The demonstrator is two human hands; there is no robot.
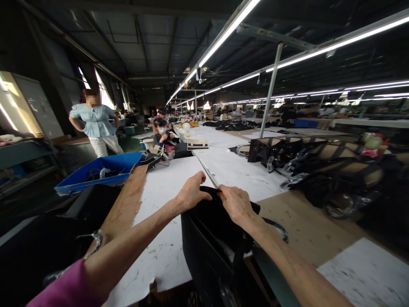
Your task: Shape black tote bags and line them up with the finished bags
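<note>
A black bag (207, 238) stands upright before me at the table's near edge, its open mouth facing up toward me. My right hand (235, 204) is closed on the bag's far rim, with thumb and fingers pressed together. Beside it, my left hand (192, 192) touches the same rim at the left. Its thumb reaches over the inside of the bag, while the index finger stands apart above the rim. A thin pale strip (209, 174) on the table runs up to my right fingertips; I cannot tell whether they touch it. The bag's lower part is in shadow.
White paper (166, 192) covers much of the table. Black bags with clear plastic wrapping (332, 179) crowd the right side. A blue bin (99, 168) stands at the left, with dark bags (64, 226) nearer me. One person stands beyond the bin; another sits at the table's far end.
</note>
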